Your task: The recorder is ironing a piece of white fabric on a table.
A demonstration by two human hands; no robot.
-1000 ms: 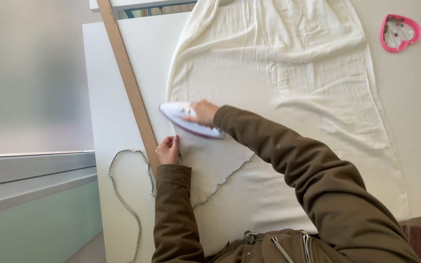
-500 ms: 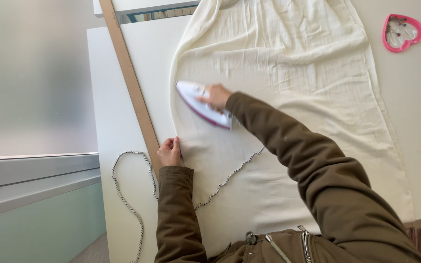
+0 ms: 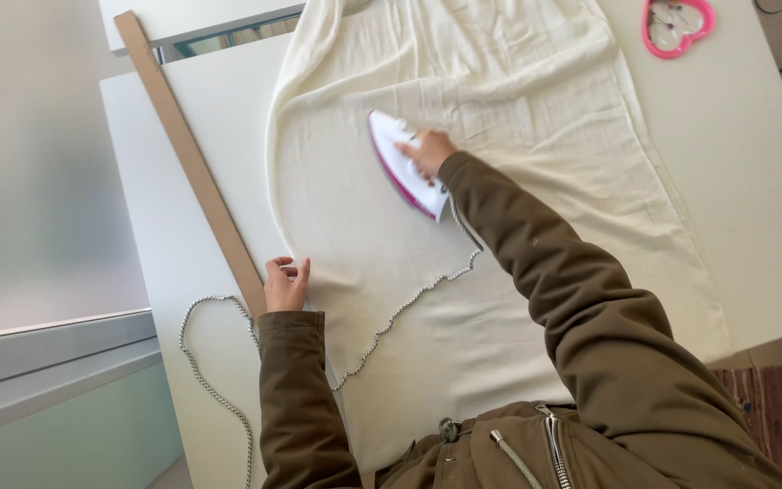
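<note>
While the right hand (image 3: 429, 149) grips the handle of the white and magenta clothes iron (image 3: 402, 165), fingers wrapped shut around it, the iron sits flat on the cream muslin cloth (image 3: 536, 118), well up the sheet and toward its middle. A second ago the iron lay near the cloth's left edge, close beside the left hand; half a second ago it had slid up and to the right; now it is farther still, so the stroke has been running away from the body, diagonally across the fabric. Judging by that path, the strip along the near left edge has had its pass and the pressing is moving on to the more creased middle.

The left hand (image 3: 285, 283) has kept its place throughout: it rests at the cloth's left edge, fingers loosely curled and slightly apart, pinning the fabric to the white table (image 3: 151, 181) rather than clasping anything. It lies just beside the long wooden slat (image 3: 194, 167).

The iron's braided cord (image 3: 382, 330) trails from the iron back across the cloth, under the left sleeve, and loops off the table's near left side. A pink heart-shaped container (image 3: 678, 24) sits well apart at the far right.
</note>
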